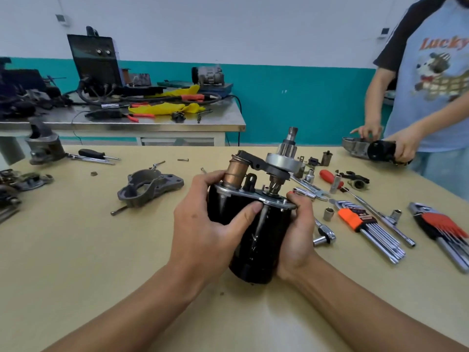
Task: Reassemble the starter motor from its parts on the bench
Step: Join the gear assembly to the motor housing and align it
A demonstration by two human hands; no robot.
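I hold the black starter motor body [264, 240] upright over the bench, tilted a little. My left hand [203, 224] grips its left side, thumb across the front. My right hand [299, 229] grips its right side, fingertips on the metal plate at the top. A copper solenoid plunger [234, 172] sticks up at the top left, joined by a black fork lever [256, 161] to the silver drive gear assembly [283, 158] and its shaft. The grey nose housing [149, 186] lies loose on the bench to the left.
Hex key sets [368, 224] [441, 229], sockets, a ratchet [324, 235] and a red-handled screwdriver [330, 177] lie to the right. Another person [429, 80] at the far right handles a second starter [380, 149]. A grey casting [45, 146] stands far left. A cluttered steel table [152, 120] stands behind.
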